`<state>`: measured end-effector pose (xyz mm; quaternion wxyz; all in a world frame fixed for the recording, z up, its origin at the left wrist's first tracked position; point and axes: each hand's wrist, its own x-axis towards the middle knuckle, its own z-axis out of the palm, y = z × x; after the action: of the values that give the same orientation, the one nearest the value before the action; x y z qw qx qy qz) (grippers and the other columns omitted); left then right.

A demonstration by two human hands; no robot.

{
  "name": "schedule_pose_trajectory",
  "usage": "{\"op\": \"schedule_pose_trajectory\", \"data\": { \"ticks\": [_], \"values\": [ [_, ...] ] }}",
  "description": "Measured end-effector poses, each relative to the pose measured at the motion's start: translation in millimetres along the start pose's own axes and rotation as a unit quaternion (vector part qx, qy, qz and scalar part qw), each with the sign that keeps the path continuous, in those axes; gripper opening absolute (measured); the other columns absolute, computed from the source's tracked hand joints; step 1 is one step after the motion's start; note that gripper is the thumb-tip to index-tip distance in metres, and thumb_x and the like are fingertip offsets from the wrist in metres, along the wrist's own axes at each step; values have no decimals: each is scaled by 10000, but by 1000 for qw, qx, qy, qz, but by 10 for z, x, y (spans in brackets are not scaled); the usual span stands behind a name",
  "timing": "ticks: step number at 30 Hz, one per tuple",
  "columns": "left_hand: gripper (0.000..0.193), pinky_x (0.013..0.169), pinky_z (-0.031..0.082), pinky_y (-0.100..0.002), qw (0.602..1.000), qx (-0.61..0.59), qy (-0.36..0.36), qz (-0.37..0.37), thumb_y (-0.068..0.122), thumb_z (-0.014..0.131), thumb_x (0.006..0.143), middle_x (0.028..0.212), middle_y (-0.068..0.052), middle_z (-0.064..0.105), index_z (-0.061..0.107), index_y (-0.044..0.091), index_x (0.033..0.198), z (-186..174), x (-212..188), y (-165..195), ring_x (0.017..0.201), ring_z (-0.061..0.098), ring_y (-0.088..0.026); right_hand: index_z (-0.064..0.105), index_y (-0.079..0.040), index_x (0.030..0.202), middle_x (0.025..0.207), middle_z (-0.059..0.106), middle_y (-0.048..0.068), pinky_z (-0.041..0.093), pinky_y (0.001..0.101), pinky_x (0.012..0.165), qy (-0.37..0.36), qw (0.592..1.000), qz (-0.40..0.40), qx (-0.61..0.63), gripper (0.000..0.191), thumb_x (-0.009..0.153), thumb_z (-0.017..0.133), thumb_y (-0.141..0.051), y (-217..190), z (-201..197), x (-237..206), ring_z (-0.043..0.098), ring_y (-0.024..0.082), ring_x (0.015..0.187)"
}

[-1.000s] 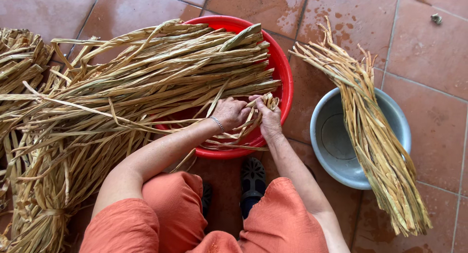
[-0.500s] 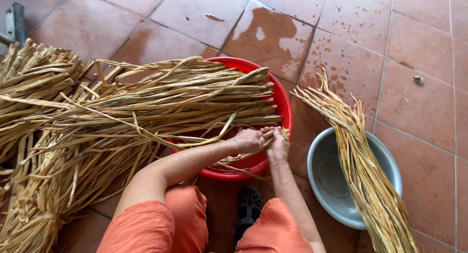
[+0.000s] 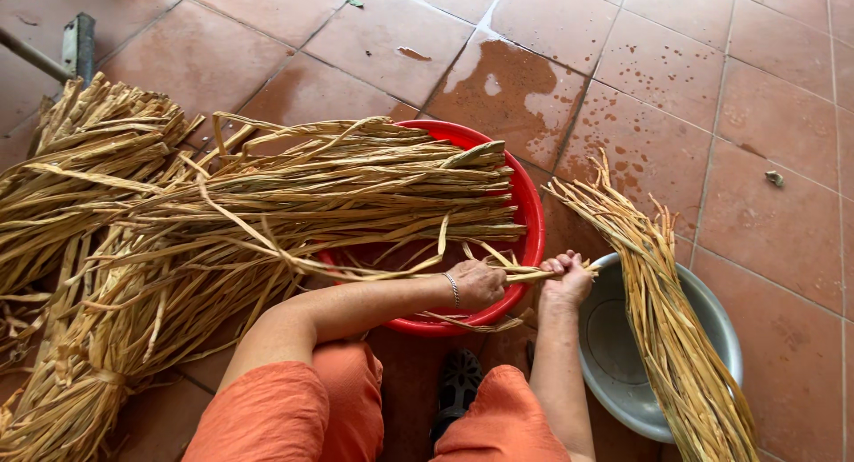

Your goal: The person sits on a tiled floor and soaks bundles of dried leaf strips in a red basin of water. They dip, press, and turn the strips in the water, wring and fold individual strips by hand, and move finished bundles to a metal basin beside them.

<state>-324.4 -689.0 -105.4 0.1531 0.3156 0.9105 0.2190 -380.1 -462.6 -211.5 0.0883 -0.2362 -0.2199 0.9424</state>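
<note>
My left hand (image 3: 477,282) and my right hand (image 3: 566,280) both grip one long dried straw-coloured strand (image 3: 527,272) over the near rim of a red basin (image 3: 532,215). The right hand has drawn the strand's end out to the right, just past the basin's rim. A thick heap of the same dried strands (image 3: 294,204) lies across the basin and spreads to the left over the floor. A silver bracelet sits on my left wrist.
A grey metal bowl (image 3: 712,324) stands to the right, with a separate bundle of strands (image 3: 672,337) lying across it. The floor is of reddish tiles with wet patches (image 3: 511,84). A metal bar (image 3: 76,48) shows at top left. My orange-clad knees (image 3: 374,409) and a dark sandal (image 3: 458,386) are below.
Both hands moved right along the basin's rim, pulling one strand out of the heap toward the grey bowl. The camera view also shifted.
</note>
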Motion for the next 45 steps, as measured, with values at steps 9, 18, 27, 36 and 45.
{"op": "schedule_pose_trajectory", "data": {
  "ticks": [9, 18, 27, 36, 45],
  "values": [
    [266, 710, 538, -544, 999, 19, 10, 30, 294, 535, 893, 734, -238, 691, 667, 63, 899, 56, -7, -115, 729, 693, -429, 513, -126, 860, 597, 413, -44, 319, 303, 483, 73, 996, -53, -12, 244, 1079, 470, -223, -397, -14, 171, 324, 111, 442],
    [248, 756, 509, -557, 998, -33, 7, 48, 292, 581, 872, 828, -244, 697, 632, 54, 921, 237, -132, -306, 836, 677, -446, 525, -124, 818, 571, 382, -47, 302, 291, 451, 118, 987, -105, -16, 199, 1001, 446, -128, -730, -110, 247, 326, 104, 427],
    [198, 756, 509, -539, 992, -9, 36, 122, 248, 582, 907, 755, -191, 657, 586, 52, 876, 480, -521, -722, 862, 642, -407, 534, -87, 781, 541, 418, -10, 315, 303, 424, 227, 957, -179, -13, 165, 920, 448, -74, -1071, -274, 131, 342, 126, 407],
    [172, 826, 492, -488, 994, 105, -26, 9, 247, 570, 950, 771, -112, 661, 612, 94, 883, 427, -874, -1514, 881, 634, -317, 515, -90, 770, 524, 437, -9, 307, 305, 380, 248, 936, -249, -14, 159, 929, 514, -101, -1291, -335, 171, 353, 116, 382],
    [233, 925, 517, -502, 973, 155, -95, -142, 281, 594, 956, 1032, -159, 745, 716, 95, 1024, 161, -634, -1705, 1073, 663, -359, 617, -105, 1069, 787, 620, 16, 597, 280, 684, -17, 887, -377, -267, 270, 1119, 482, -333, -172, 181, -140, 641, 114, 714]
  ]
}}
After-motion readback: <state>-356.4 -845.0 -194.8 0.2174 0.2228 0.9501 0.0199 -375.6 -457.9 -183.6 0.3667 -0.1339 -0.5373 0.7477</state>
